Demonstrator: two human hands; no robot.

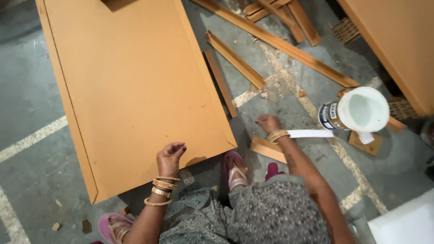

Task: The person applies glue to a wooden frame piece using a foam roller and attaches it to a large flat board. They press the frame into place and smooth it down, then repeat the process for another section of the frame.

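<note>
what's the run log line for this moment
left hand: loosely curled over board | right hand: near white strip | tub: open

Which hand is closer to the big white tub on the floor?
The right hand. It reaches out over the floor with a white strip, just left of the white tub. The left hand rests on the orange board, much farther away.
</note>
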